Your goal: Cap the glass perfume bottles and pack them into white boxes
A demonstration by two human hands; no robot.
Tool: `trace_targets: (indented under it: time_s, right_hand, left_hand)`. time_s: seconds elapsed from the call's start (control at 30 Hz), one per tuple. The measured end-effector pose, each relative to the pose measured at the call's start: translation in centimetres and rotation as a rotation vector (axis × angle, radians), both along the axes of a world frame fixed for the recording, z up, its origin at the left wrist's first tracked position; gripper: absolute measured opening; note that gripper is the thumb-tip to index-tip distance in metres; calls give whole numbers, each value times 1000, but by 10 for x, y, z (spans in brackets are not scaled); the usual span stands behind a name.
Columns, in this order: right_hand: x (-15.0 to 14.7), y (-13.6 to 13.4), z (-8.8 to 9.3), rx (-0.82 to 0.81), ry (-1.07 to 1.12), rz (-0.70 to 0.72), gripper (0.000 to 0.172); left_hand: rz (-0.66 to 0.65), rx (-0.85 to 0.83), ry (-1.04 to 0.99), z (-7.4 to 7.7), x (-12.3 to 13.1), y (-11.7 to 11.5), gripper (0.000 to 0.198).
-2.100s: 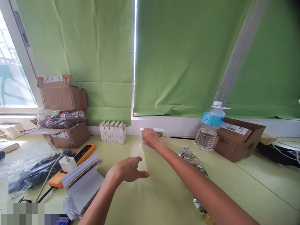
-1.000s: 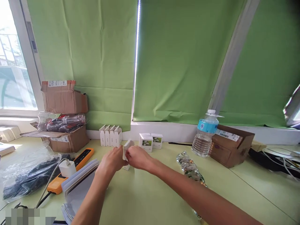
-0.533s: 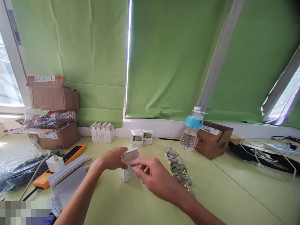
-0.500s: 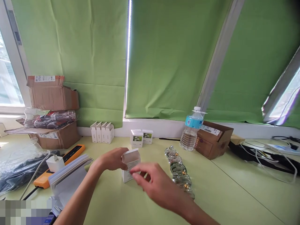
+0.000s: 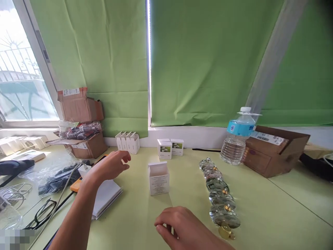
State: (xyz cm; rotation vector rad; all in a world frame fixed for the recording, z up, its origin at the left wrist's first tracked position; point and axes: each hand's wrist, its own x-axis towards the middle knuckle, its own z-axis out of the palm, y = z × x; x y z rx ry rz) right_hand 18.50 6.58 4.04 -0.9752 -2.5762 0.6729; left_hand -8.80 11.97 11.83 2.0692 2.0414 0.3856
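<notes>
A small white carton (image 5: 158, 178) with its top flap up stands alone on the pale green table (image 5: 260, 208). My left hand (image 5: 110, 166) hovers to its left with fingers apart, holding nothing, above a stack of flat white box blanks (image 5: 106, 196). Near the front edge, just in front of the carton, my right hand (image 5: 179, 225) rests with fingers curled; whether it holds anything is hidden. A row of glass bottles in clear wrap (image 5: 218, 194) lies to the right of the carton.
Several open white cartons (image 5: 128, 142) and two printed boxes (image 5: 170, 148) stand by the wall. A water bottle (image 5: 238, 140) and a brown cardboard box (image 5: 275, 151) are at right. At left lie stacked cardboard boxes (image 5: 82, 128), an orange power strip, bagged cables and glasses (image 5: 43, 213).
Both hands have let go of the white carton, which now stands by itself. My left hand moved left and my right hand drew back toward me. The view swung left.
</notes>
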Motion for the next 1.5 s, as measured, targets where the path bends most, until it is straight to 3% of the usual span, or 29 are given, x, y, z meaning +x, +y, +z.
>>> trace_targets:
  time_s: [0.17, 0.33, 0.83, 1.13, 1.5]
  right_hand:
    - [10, -6, 22, -10, 112, -72, 25]
    - [16, -3, 23, -8, 126, -69, 27]
    - [27, 1, 15, -18, 114, -51, 27]
    - [27, -1, 21, -55, 41, -20, 33]
    - [27, 0, 21, -77, 50, 1, 27]
  left_hand:
    - [201, -69, 165, -8, -31, -4, 7]
    - [331, -115, 296, -26, -48, 7, 10]
    - [294, -87, 374, -27, -38, 10, 21]
    - [360, -165, 378, -28, -41, 13, 14]
    - [290, -122, 396, -28, -35, 13, 12]
